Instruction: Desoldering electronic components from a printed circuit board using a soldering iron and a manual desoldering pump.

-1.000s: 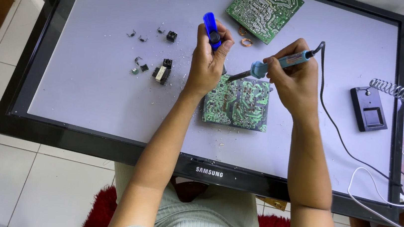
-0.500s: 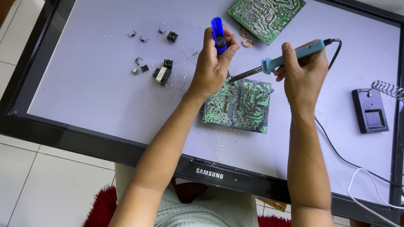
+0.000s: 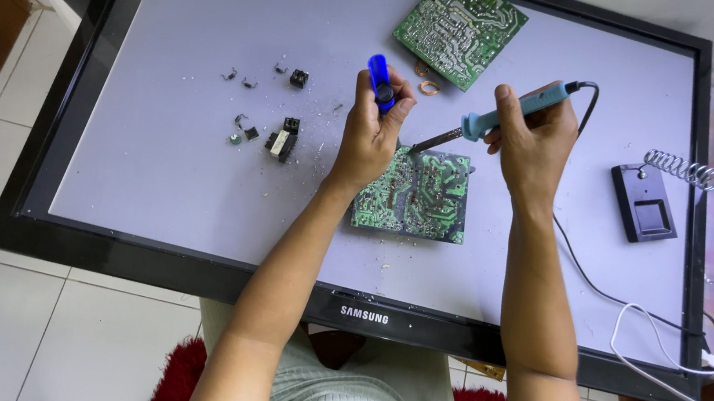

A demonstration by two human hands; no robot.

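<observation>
Two hands are working over a green circuit board lying mid-screen on a flat monitor: left hand gripping a blue desoldering pump, right hand gripping a soldering iron.

flat black-framed monitor, pale lilac screen

Both forearms are bare from wrist to elbow, with no watch, ring or bracelet showing on the left hand or the right hand. The person wears a pale green ribbed top (a short sleeve edge shows at the left upper arm).
</observation>
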